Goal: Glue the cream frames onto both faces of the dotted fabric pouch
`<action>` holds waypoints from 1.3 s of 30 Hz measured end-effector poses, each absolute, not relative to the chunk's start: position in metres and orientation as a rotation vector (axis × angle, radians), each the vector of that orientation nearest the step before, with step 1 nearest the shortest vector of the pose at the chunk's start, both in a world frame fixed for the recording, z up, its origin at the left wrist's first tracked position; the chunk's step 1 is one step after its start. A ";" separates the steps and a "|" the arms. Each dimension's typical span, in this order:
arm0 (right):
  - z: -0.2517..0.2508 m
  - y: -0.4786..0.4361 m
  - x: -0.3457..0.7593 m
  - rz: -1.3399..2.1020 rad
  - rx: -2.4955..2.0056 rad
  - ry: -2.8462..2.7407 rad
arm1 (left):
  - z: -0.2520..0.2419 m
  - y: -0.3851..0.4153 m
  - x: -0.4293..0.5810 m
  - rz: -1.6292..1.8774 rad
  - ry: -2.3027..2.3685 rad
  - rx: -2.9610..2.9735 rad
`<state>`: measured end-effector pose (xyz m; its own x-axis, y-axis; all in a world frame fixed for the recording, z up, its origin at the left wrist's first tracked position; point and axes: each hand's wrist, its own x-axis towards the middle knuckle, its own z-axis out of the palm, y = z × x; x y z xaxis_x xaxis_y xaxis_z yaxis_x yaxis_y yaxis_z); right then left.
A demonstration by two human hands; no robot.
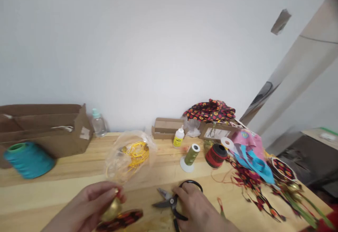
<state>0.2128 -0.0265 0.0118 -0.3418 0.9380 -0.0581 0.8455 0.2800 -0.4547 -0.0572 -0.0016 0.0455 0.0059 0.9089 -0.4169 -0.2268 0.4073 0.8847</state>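
**Now: bell in the left hand, scissors under the right**

Head view: the left hand is at the near edge of the wooden table, its fingers closed round a small gold bell. Just under the bell lies a dark red patterned fabric strip. To the right, the right hand lies curled over the handles of the black scissors, whose blades point left. Whether it grips them I cannot tell.

Farther back, a clear plastic bag holds yellow cord. At the far left a teal thread cone sits in front of a cardboard box. Right of the bag stand a glue bottle, an olive thread spool and a red spool. A heap of fabric strips spreads over the right end of the table.
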 end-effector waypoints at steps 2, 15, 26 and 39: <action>0.011 -0.025 0.203 0.640 -1.583 -2.307 | 0.057 0.000 -0.043 0.913 1.174 0.768; 0.037 -0.032 0.180 0.611 -1.254 -1.658 | 0.063 0.026 0.017 0.387 0.892 1.329; 0.017 -0.021 0.189 0.442 -1.358 -1.700 | 0.038 0.020 0.037 0.338 0.966 1.426; 0.012 -0.022 0.184 0.167 -1.238 -1.932 | 0.027 0.020 0.029 0.365 1.118 1.857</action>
<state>0.1840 -0.0220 0.0116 -0.1844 0.8074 0.5604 0.6991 0.5086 -0.5027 0.0285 0.0198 0.0268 0.5454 0.8165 -0.1893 0.5477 -0.1762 0.8179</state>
